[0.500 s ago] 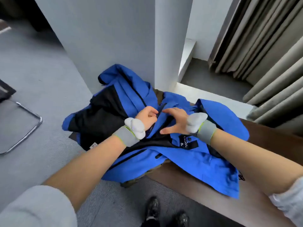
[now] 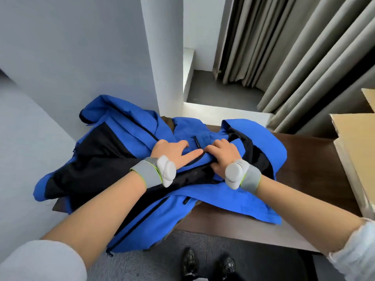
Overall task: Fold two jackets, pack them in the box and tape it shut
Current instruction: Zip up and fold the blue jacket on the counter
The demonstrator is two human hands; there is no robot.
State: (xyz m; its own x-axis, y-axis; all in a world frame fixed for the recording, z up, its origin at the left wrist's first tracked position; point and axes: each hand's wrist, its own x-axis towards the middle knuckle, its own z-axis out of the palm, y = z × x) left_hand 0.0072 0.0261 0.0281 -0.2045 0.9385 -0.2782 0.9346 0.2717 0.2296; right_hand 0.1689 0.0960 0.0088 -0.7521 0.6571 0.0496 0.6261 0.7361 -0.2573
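Head view: a blue-and-black jacket point(image 2: 233, 201) lies rumpled, hanging partly off the brown surface point(image 2: 310, 171). Of the two hands, the left hand point(image 2: 172, 153) presses flat on it and the right hand point(image 2: 223, 155) curls round a fold. Folding looks barely begun. With the cardboard box point(image 2: 357, 151) waiting nearby, packing and taping appear yet to come.

Dark brown table point(image 2: 308, 169), blue-and-black jacket point(image 2: 213, 193) heaped over its left end, cardboard box point(image 2: 361, 142) at its right side
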